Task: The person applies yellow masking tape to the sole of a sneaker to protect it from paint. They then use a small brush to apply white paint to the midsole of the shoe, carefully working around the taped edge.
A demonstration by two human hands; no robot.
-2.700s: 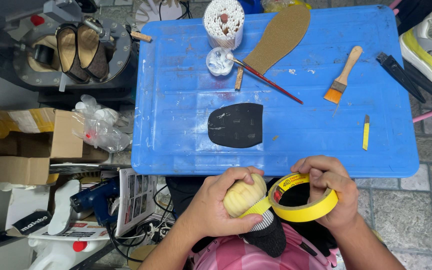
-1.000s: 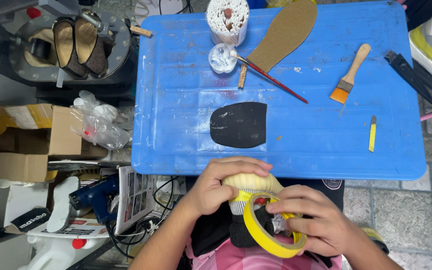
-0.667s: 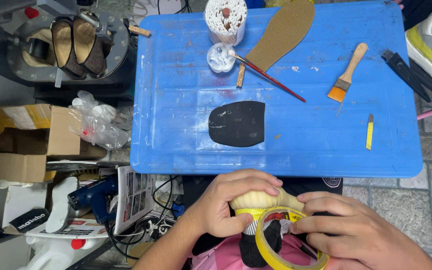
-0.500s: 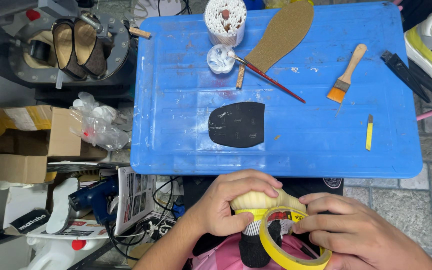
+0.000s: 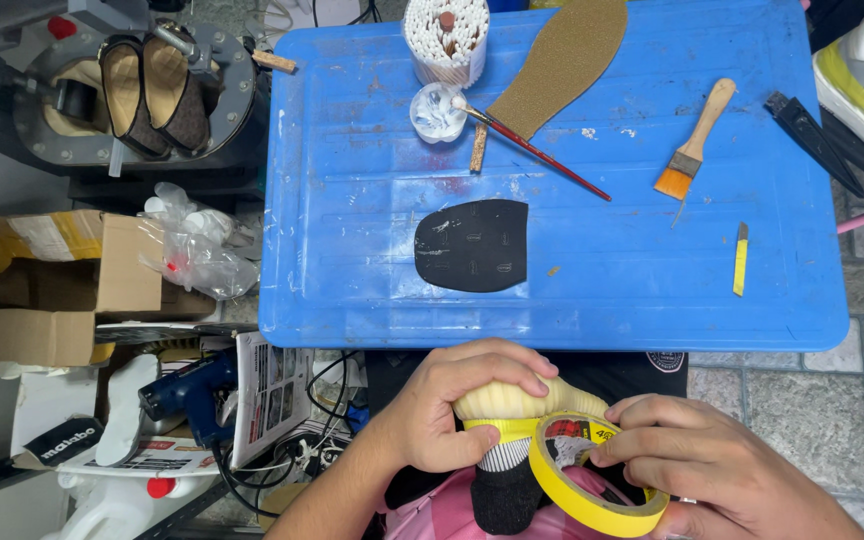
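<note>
Just below the blue table [image 5: 572, 310], the left hand [image 5: 452, 415] clasps a cream shoe toe [image 5: 512, 400]; the right hand [image 5: 702, 475] pinches a yellow tape roll [image 5: 592, 490] against it. The tape could crease if that roll tilts.

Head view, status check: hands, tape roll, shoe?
Left hand grips cream shoe toe. Right hand holds yellow tape roll against it. Black sole piece lies apart on blue table.
</note>
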